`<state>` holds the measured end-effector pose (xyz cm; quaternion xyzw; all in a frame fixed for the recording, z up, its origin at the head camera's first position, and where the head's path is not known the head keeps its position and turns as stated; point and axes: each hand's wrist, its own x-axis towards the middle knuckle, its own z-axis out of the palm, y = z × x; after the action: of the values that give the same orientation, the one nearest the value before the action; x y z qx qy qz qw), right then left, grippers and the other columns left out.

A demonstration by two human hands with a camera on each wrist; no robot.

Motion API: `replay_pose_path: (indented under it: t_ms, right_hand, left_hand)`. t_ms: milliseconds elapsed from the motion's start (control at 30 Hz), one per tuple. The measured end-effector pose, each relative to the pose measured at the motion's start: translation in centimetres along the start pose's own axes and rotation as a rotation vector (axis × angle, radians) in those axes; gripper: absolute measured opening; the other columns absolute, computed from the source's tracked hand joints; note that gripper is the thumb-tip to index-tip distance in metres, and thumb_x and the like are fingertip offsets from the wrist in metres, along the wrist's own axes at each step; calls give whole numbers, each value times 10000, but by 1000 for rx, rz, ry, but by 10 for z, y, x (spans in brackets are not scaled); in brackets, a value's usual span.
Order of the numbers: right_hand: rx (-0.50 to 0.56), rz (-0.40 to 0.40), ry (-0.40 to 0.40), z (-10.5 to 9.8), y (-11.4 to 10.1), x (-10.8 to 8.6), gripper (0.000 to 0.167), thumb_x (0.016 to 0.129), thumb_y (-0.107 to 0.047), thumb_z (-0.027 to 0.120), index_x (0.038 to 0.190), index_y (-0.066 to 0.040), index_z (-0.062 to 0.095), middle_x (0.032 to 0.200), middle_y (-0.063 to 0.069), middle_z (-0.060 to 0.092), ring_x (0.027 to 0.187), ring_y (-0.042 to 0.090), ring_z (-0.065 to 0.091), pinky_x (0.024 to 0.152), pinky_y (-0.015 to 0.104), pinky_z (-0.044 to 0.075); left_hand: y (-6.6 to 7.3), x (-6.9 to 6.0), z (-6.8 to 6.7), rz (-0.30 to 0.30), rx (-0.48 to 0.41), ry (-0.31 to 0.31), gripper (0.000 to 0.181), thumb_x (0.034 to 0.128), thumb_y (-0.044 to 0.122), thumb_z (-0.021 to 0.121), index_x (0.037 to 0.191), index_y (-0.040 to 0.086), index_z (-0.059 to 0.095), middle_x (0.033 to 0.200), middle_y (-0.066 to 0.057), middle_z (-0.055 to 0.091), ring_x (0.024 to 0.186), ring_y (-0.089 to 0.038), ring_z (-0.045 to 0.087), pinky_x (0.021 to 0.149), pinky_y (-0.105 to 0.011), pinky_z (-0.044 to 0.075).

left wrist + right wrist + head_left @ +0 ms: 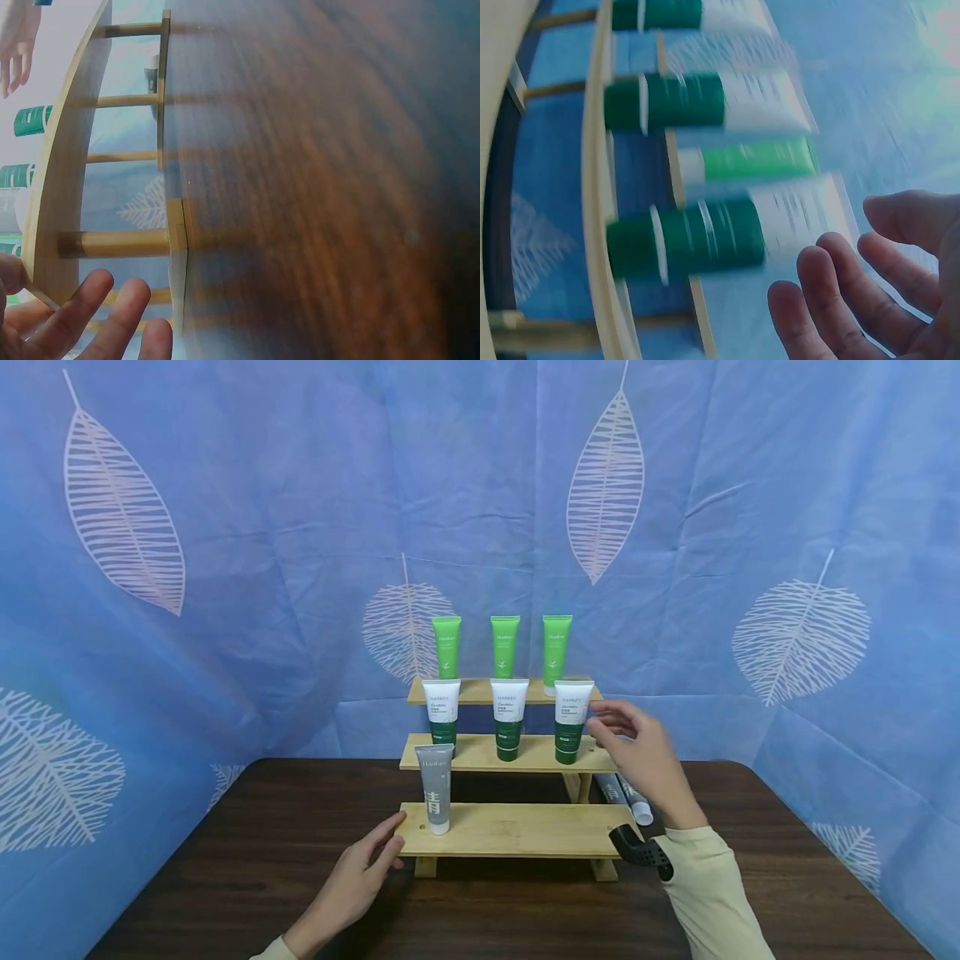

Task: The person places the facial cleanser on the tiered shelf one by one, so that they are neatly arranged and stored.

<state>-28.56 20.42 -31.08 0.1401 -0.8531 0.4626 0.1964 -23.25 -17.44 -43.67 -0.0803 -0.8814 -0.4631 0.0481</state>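
My left hand [362, 870] rests its fingers against the left end of the bottom shelf [525, 831] of a three-step wooden stand. A grey tube [434, 787] stands upright on that shelf, close to this hand. To the right of the middle shelf [468, 752], my right hand [641, 752] is held with its fingers loosely bent and nothing in them. Nearest to it is the rightmost white-and-green tube [572, 720]; the right wrist view shows that tube [690, 238] beside the fingertips. Two matching tubes stand left of it.
Three bright green tubes [505, 647] stand on the top shelf [472, 692]. Behind the stand's right side, more grey tubes [636, 802] lie on the dark wooden table [300, 827], partly hidden by the right arm. A blue leaf-patterned cloth [300, 527] hangs behind.
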Motion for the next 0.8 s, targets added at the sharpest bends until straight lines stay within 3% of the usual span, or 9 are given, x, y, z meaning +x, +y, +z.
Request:
replay_pose_path:
  t_ms: [100, 233, 333, 467, 633, 800]
  right_hand:
    - [-15, 25, 29, -13, 8, -1, 475, 1052, -392, 582, 1413, -84, 568, 1254, 181, 672, 1083, 290, 676, 871, 361, 547]
    - [-25, 55, 50, -24, 23, 0, 511, 1056, -398, 569, 1456, -82, 532, 1269, 197, 669, 963, 88, 681, 794, 223, 544]
    - [-13, 90, 61, -30, 37, 1, 543, 1054, -402, 569, 1482, -74, 504, 1282, 208, 662, 901, -30, 653, 797, 228, 545]
    - [3, 154, 76, -39, 57, 1, 567, 1059, -387, 563, 1509, -58, 464, 1307, 235, 647, 884, -78, 640, 828, 270, 562]
    - [-23, 230, 61, -47, 83, 0, 585, 1067, -353, 559, 1538, -38, 415, 1351, 277, 608, 873, -24, 654, 835, 321, 573]
    - [-25, 289, -54, -52, 112, -3, 612, 1060, -334, 584, 1538, 0, 397, 1429, 324, 519, 1042, 258, 704, 875, 435, 573]
  left_hand:
    - [0, 0, 0, 0, -2, -3, 585, 1061, 462, 518, 1515, 93, 500, 1440, -204, 577, 849, -150, 681, 774, -376, 454]
    - [-1, 0, 0, -10, -12, -2, 586, 1057, 471, 522, 1516, 107, 503, 1402, -194, 605, 849, -147, 677, 749, -357, 447]
    - [-1, 0, 0, -11, -11, -2, 592, 1055, 481, 522, 1517, 112, 502, 1396, -199, 607, 853, -152, 680, 734, -350, 444]
    - [-2, 0, 0, -9, -9, -6, 603, 1053, 493, 516, 1519, 111, 499, 1438, -214, 574, 860, -159, 681, 712, -343, 441]
    - [-2, 1, 1, -23, -23, 1, 595, 1050, 496, 522, 1515, 125, 508, 1418, -194, 592, 854, -154, 674, 653, -308, 429]
    - [-2, 1, 1, -24, -36, 7, 578, 1055, 478, 525, 1512, 123, 513, 1385, -182, 614, 854, -164, 671, 609, -289, 416]
